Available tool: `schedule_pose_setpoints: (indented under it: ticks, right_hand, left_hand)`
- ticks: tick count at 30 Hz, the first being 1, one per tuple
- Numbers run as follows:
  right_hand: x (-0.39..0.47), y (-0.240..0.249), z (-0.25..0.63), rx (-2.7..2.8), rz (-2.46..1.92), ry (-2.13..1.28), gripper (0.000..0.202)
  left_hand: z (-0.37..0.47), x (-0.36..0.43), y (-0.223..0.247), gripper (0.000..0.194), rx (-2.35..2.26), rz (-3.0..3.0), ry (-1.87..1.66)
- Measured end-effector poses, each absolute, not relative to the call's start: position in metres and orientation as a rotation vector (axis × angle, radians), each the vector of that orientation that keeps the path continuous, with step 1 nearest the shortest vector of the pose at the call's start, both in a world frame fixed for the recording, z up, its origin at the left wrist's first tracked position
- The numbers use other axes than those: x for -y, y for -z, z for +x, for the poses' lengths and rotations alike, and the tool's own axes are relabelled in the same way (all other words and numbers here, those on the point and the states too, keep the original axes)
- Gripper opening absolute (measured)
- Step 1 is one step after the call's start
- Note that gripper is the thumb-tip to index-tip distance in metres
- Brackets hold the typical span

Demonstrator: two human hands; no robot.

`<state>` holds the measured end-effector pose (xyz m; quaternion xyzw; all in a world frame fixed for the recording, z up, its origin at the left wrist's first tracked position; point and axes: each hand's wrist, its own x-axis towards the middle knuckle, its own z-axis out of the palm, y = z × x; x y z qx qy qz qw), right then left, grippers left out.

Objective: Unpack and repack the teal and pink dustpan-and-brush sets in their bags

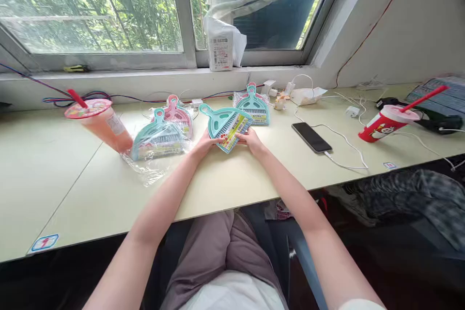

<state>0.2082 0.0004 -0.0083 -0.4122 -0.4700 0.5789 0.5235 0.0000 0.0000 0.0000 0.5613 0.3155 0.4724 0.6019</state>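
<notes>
Between my two hands is a teal mini dustpan and brush set (220,120), tilted with its handle up to the left and a yellow label on its front. My left hand (204,145) grips its lower left edge, and my right hand (250,139) pinches the lower right side. Left of it, a teal set (160,131) lies in clear plastic wrap, with a pink set (179,114) behind it. Another teal set (253,104), with some pink showing behind it, rests just beyond my right hand.
A drink cup with a red straw (105,123) leans at the left by crumpled clear plastic (147,167). To the right are a phone (311,137) on a white cable and a red cup (387,123). Wires run along the wall below the window; a white box (221,53) stands on the sill.
</notes>
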Motion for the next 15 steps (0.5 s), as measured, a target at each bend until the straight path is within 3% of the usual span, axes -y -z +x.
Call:
schedule_pose_setpoints:
  ticks: [6, 12, 15]
  right_hand:
    - [-0.002, 0.009, 0.213, 1.111, -0.989, -1.331, 0.044]
    - [0.002, 0.002, 0.216, 1.129, -0.939, -1.317, 0.052]
    - [0.002, -0.001, 0.218, 1.094, -0.930, -1.305, 0.051]
  left_hand:
    - [0.000, -0.002, 0.003, 0.079, -0.866, 1.291, -1.076]
    - [0.000, -0.006, 0.000, 0.074, -1.111, 1.334, -1.141]
    - [-0.001, 0.009, -0.019, 0.064, -1.336, 1.698, -1.269]
